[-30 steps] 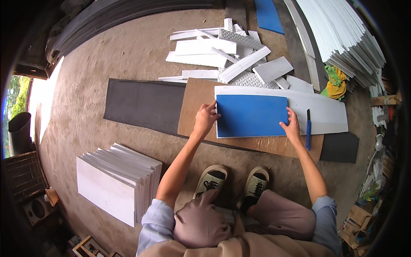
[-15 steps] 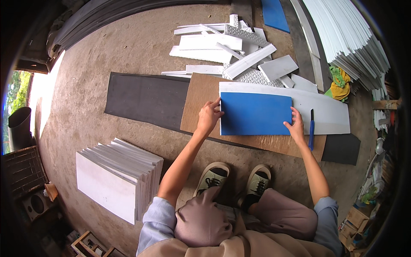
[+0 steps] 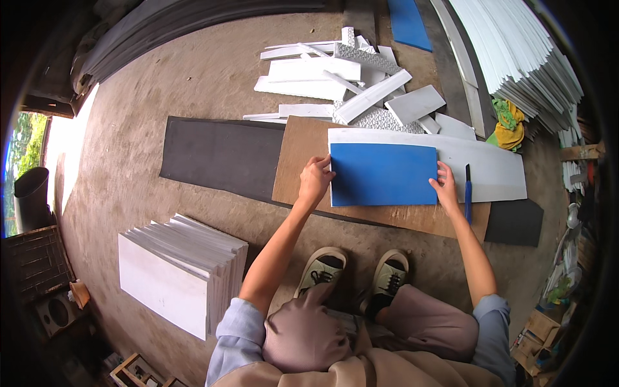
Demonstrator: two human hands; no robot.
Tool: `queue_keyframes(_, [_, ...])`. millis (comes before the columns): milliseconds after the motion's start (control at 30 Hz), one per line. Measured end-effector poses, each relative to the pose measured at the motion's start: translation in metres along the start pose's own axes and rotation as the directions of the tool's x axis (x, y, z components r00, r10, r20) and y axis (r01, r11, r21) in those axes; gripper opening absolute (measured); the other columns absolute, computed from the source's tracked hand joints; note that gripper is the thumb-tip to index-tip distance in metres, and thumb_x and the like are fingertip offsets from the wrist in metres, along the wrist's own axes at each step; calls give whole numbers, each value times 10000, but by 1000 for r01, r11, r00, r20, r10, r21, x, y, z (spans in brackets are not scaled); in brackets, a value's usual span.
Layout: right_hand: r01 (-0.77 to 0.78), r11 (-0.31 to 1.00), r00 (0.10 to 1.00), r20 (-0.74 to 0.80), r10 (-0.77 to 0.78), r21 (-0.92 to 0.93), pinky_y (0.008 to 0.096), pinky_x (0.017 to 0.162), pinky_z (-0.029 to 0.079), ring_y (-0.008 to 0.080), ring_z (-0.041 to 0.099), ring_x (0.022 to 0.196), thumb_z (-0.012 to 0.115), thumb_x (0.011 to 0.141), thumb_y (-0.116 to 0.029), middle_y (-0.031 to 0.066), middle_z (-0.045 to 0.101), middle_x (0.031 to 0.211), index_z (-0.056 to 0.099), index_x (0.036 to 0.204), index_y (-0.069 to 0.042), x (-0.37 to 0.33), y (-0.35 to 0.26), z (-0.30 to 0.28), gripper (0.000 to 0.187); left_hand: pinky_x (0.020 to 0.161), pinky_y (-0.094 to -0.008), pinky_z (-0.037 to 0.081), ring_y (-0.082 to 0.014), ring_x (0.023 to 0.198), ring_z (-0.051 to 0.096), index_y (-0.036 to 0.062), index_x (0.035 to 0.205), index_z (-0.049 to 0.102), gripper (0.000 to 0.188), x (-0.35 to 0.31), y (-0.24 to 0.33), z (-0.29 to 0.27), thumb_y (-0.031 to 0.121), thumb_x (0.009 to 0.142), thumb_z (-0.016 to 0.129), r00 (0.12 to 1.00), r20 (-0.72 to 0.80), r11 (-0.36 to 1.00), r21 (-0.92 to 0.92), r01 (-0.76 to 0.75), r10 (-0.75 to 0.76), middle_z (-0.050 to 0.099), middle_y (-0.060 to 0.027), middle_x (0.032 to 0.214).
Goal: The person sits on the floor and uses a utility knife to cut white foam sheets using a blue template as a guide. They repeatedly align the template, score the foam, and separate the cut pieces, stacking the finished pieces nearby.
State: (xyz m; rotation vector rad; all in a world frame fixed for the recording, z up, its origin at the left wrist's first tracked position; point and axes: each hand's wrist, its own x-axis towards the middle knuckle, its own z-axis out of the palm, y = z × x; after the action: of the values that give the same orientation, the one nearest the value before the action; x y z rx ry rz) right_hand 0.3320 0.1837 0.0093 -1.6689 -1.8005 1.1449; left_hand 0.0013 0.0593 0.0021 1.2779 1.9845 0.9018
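A blue rectangular sheet [image 3: 383, 174] lies flat over a longer white foam sheet [image 3: 487, 164], their left edges nearly even. At the blue sheet's left edge, my left hand [image 3: 315, 180] has its fingers curled and closed on the border. My right hand [image 3: 445, 187] holds the opposite short edge, thumb and fingers bent against it. Just right of that hand, a blue utility knife [image 3: 468, 197] rests across the white sheet's lower edge. Beneath the sheets is a brown wooden board [image 3: 303, 145], itself on a black mat [image 3: 219, 155].
White foam offcuts [image 3: 374, 97] are heaped beyond the board. A stack of white sheets [image 3: 164, 277] stands left of my feet. At far right are a tall pile of pale sheets [image 3: 509, 45] and a green-yellow cloth [image 3: 509, 126]. Another blue piece [image 3: 409, 26] lies far back.
My left index finger, stretched up along the blue sheet's edge before, is now curled in with the others. The blue sheet stays in place on the white one; the view has shifted slightly.
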Motion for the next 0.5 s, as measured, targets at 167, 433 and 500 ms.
queue_keyframes(167, [-63,994,997,-39,66,88,286,706,455,146,519,739,597,701,41,96,515,922,381,1209,-110,19,9,-5,572,697,-308,481,-210,752,616,68,1118,541,452,1,2,0,59,678,639,999,31,999,-23,38,-37,550,-143,1009])
queue_keyframes(433, [-48,989,998,-39,54,137,280,712,462,165,549,771,651,665,10,117,548,881,403,1181,-80,23,16,-8,580,665,-271,514,-192,788,621,18,1107,534,396,6,-6,3,34,720,613,993,92,985,-150,90,-76,547,-133,1038])
queue_keyframes(500, [-59,987,997,-31,65,146,279,715,462,168,553,780,659,660,2,116,552,868,409,1175,-75,22,14,-8,578,662,-273,514,-191,792,621,16,1110,532,396,7,-7,3,39,723,613,993,95,983,-164,77,-62,548,-133,1033])
